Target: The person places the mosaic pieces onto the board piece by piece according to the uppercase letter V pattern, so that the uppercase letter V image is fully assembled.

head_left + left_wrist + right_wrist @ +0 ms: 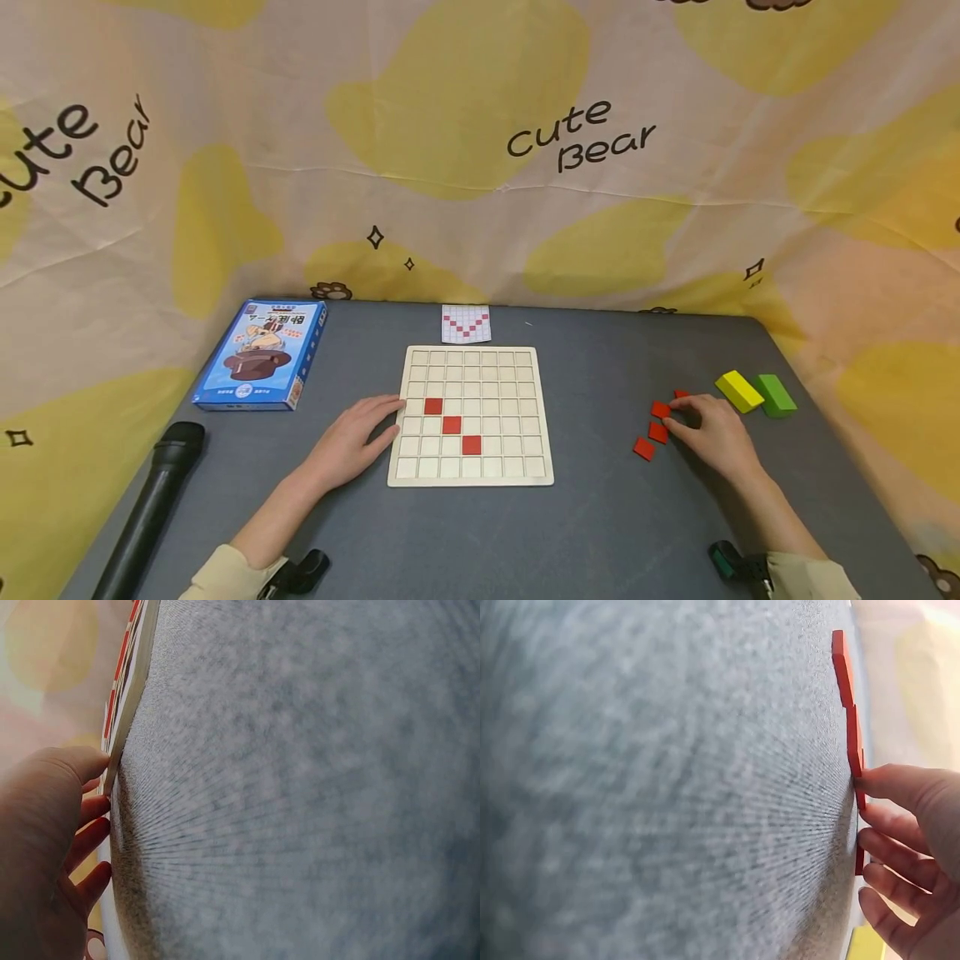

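The white grid board (470, 481) lies flat with three red tiles on a descending diagonal, one of them a middle tile (452, 425). At its left edge my left hand (348, 442) rests, thumb and fingertips touching the rim; the left wrist view shows the hand (45, 840) against the board's side (133, 697). To the right, several loose red tiles (643, 449) lie in a slanting row. My right hand (716, 437) pinches one red tile (660, 409) between thumb and index finger. In the right wrist view, the other fingers of that hand (922, 847) are loosely bent.
A small pattern card (466, 324) lies behind the board. The blue box (258, 354) is at the back left, with a black microphone (153, 508) in front of it. A yellow block (739, 392) and a green block (775, 396) are beyond my right hand.
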A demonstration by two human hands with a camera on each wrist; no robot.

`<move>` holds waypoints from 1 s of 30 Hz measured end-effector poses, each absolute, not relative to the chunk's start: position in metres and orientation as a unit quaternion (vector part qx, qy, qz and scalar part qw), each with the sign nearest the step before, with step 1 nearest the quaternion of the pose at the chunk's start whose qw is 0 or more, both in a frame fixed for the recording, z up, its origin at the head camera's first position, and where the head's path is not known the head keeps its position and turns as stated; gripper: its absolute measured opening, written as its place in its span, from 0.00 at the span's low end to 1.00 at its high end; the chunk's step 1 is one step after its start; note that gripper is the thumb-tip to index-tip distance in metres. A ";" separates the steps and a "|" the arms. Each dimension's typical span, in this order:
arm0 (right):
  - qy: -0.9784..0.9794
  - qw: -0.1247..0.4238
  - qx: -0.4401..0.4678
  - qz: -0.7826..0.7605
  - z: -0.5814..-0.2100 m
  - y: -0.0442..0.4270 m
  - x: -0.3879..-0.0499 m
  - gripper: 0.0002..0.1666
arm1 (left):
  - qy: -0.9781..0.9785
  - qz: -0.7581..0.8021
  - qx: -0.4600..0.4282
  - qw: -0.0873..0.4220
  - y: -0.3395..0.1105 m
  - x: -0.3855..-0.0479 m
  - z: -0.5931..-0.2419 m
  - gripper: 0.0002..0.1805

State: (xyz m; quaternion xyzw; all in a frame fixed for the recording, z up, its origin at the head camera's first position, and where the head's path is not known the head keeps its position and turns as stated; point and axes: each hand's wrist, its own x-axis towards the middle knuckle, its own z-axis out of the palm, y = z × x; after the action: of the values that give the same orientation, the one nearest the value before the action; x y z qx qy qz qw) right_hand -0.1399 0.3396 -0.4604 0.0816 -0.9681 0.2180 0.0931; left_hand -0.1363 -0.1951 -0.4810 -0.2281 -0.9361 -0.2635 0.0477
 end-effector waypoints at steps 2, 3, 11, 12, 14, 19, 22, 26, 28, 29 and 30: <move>-0.968 0.098 0.085 0.216 -0.460 0.337 -0.142 0.17 | -0.936 -0.263 -0.228 0.051 -0.195 -0.136 -0.481 0.24; -0.968 0.099 0.086 0.216 -0.459 0.335 -0.142 0.16 | -0.936 -0.263 -0.228 0.051 -0.195 -0.136 -0.481 0.24; -0.964 0.085 0.090 0.236 -0.454 0.309 -0.149 0.17 | -0.939 -0.261 -0.221 0.040 -0.196 -0.136 -0.482 0.25; -0.963 0.083 0.092 0.241 -0.454 0.304 -0.150 0.17 | -0.939 -0.261 -0.221 0.038 -0.196 -0.136 -0.482 0.25; -0.959 0.085 0.097 0.251 -0.453 0.295 -0.151 0.17 | -0.939 -0.261 -0.222 0.037 -0.196 -0.136 -0.483 0.25; -0.952 0.094 0.112 0.267 -0.457 0.271 -0.158 0.15 | -0.938 -0.261 -0.225 0.035 -0.196 -0.137 -0.483 0.25; -0.949 0.100 0.123 0.272 -0.460 0.256 -0.162 0.14 | -0.937 -0.261 -0.230 0.037 -0.196 -0.136 -0.483 0.24; -0.942 0.111 0.137 0.287 -0.464 0.236 -0.166 0.14 | -0.935 -0.263 -0.236 0.037 -0.196 -0.136 -0.483 0.24; -0.938 0.115 0.142 0.293 -0.465 0.226 -0.167 0.14 | -0.934 -0.264 -0.237 0.035 -0.196 -0.136 -0.483 0.24; -0.936 0.116 0.144 0.298 -0.465 0.221 -0.168 0.14 | -0.934 -0.264 -0.236 0.034 -0.196 -0.136 -0.483 0.24; -0.935 0.115 0.146 0.302 -0.466 0.216 -0.168 0.14 | -0.934 -0.264 -0.236 0.033 -0.196 -0.136 -0.483 0.24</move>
State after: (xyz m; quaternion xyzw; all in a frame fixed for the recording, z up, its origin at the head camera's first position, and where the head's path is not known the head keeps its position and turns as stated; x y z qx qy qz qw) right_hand -0.1685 0.2158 -0.4658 0.1464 -0.9351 0.3015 0.1153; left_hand -0.1364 -0.1962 -0.4827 -0.2363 -0.9345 -0.2642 0.0333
